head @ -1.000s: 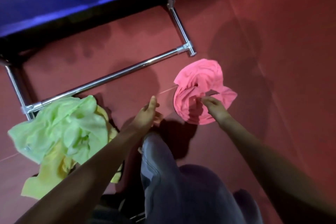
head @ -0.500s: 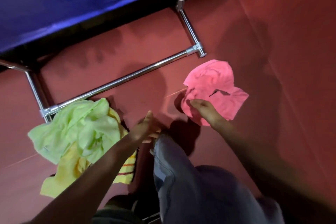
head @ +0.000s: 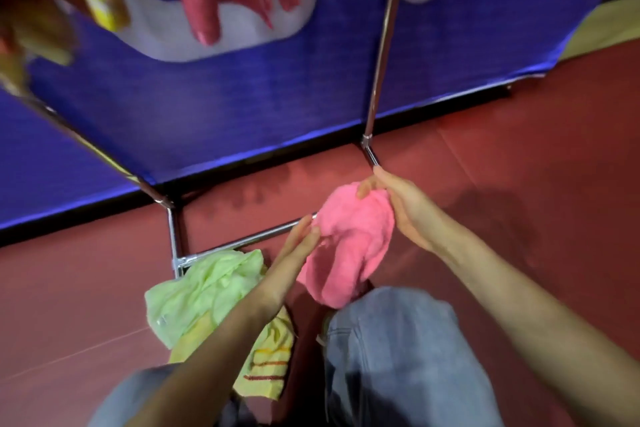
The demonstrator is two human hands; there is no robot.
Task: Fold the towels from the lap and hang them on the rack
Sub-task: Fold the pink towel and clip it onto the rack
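Between left hand (head: 295, 249) and right hand (head: 408, 211), the gripped pink towel (head: 349, 243) hangs.

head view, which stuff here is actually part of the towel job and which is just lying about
Part of the job:
- pink towel, held by left hand and right hand
- green towel and yellow striped towel, both crumpled
- metal rack

Just there:
- blue cloth behind the rack
- red floor
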